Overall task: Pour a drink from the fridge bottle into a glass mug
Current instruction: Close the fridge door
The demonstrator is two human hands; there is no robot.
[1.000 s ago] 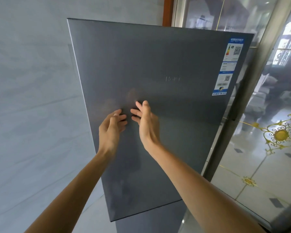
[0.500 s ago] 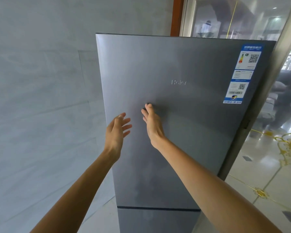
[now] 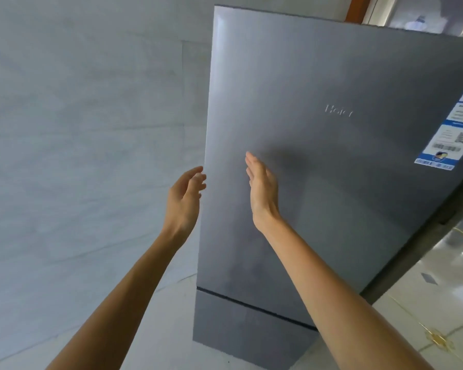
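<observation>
Ahead, a tall grey Haier fridge (image 3: 332,209), upright on the floor, long axis vertical, front turned toward the camera and slightly to its left. Upper door (image 3: 318,76) closed, brand lettering (image 3: 338,112) raised on its face, a blue-and-white energy label (image 3: 449,140) stuck at its right margin. Below a dark horizontal seam, a shorter lower door (image 3: 238,324), likewise closed.

Left hand (image 3: 183,201) raised at the upper door's left vertical edge, palm turned inward, fingers loosely curled with the tips right at that edge. Touching it or just short of it: impossible to tell. Nothing gripped.

Right hand (image 3: 262,190) in front of the door face, near the left hand and to its right, seen edge-on, fingers straight, pressed together and pointing up. Nothing held. Its shadow on the metal just to the right; contact with the door unclear.

Left of the fridge, a pale grey marbled wall (image 3: 78,129), close beside the door's left edge, with open room in front of it around the left forearm. Right of the fridge, its dark side panel, then glossy pale floor tiles (image 3: 425,303) with gold ornaments. Above the fridge's top edge, a strip of brown wooden frame (image 3: 354,9).
</observation>
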